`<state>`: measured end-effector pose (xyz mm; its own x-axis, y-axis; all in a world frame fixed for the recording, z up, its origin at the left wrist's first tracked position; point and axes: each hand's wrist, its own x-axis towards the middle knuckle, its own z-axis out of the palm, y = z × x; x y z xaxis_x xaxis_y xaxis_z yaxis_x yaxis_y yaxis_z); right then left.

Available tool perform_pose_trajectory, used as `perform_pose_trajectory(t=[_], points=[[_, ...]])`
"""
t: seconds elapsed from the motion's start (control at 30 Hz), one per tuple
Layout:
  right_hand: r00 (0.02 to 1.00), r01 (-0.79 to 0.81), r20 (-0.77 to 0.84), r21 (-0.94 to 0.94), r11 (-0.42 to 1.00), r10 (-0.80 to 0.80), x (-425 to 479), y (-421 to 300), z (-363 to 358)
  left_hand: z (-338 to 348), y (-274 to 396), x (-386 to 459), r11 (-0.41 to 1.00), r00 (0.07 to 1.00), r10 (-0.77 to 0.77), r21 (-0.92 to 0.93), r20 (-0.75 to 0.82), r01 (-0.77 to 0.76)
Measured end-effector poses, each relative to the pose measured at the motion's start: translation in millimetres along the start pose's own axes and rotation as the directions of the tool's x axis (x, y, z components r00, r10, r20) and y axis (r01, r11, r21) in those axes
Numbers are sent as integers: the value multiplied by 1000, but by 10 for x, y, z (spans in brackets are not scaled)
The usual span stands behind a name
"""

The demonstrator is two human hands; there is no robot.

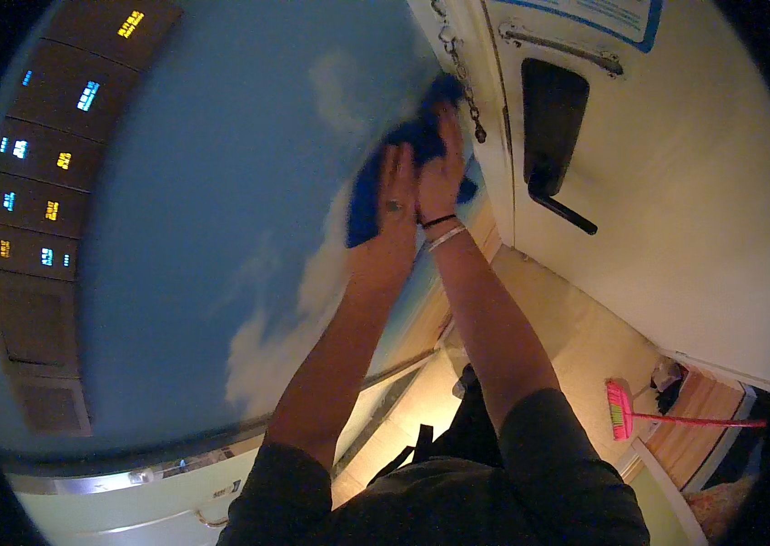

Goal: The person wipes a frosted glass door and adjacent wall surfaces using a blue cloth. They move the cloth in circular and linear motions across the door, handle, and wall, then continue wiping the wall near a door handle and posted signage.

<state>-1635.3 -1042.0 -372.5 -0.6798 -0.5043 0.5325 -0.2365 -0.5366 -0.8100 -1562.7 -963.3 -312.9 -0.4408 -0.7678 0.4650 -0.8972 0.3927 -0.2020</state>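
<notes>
Both my hands lie side by side on a dark blue cloth (366, 198), which is against a large blue panel (207, 170) pictured with sky and white clouds. Flat on the cloth, fingers stretched, my left hand (398, 198) wears a ring. Just right of it, my right hand (441, 170) presses nearer the panel's right edge, with a black band and a light bracelet at the wrist. Part of the cloth sticks out beyond the right fingers. The hands look slightly blurred.
A metal chain (461, 75) hangs beside the white door (658, 218), which has a black lever handle (562, 205). Lit displays line a dark strip (50, 164) at left. A pink broom (620, 409) lies at lower right, by a wood-patterned surface (692, 416).
</notes>
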Motion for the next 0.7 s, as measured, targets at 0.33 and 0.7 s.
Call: perform_pose_trajectory(t=[0.33,0.7], points=[[865,-463,209,-18,886,456,-110,-64,-348,163,244,-64,985,998,67,160,-16,-64],[671,-666,287,-173,726,684,-1285,1090,-823,473,381,-739,995,950,81,-84,302,-58]])
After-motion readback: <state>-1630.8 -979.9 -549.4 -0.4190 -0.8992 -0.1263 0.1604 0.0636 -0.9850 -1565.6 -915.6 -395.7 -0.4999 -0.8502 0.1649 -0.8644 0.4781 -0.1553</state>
